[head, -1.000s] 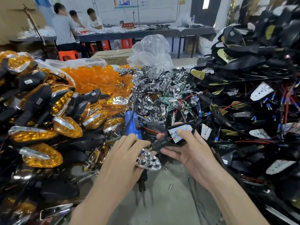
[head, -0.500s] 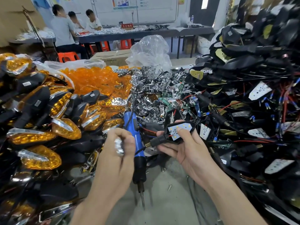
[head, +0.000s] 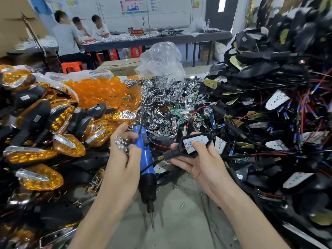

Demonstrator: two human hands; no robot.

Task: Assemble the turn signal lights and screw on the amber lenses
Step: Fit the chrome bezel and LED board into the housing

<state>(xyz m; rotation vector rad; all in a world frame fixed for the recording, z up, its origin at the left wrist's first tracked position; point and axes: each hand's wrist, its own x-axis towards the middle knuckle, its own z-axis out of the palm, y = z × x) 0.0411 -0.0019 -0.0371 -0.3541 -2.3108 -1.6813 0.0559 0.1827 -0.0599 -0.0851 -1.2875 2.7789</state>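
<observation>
Your left hand [head: 124, 159] has its fingers curled around a chrome reflector [head: 120, 145], and they lie close to the upper body of the blue electric screwdriver [head: 146, 159]. Whether they also grip the tool cannot be determined. The screwdriver hangs bit-down over the table [head: 179, 227], probably so that it is within reach for fastening.

Your right hand [head: 203, 164] grasps a black housing [head: 173, 153] from below. The thumb presses on the white LED board [head: 198, 140] seated in the housing. The open face points up, which presents it to receive the reflector. The lens step is judged not yet started on this unit.

The table surface is bare grey between your forearms, with a loose screw [head: 181, 206] lying on it.

Stock is arranged around the work zone:
- Left: finished lights [head: 68, 146], stacked high.
- Centre rear: loose amber lenses [head: 100, 90], next to a heap of spare reflectors [head: 161, 97].
- Right: wired housings [head: 269, 123], tangled in red and black leads. Expect snagging when you pull one free.

Behind the heaps are a clear plastic bag [head: 161, 58] and a carton [head: 118, 66]. Further back, three people [head: 66, 38] sit at a long far table [head: 143, 41] with red stools [head: 71, 66] nearby, below a wall [head: 161, 13] carrying posted charts.
</observation>
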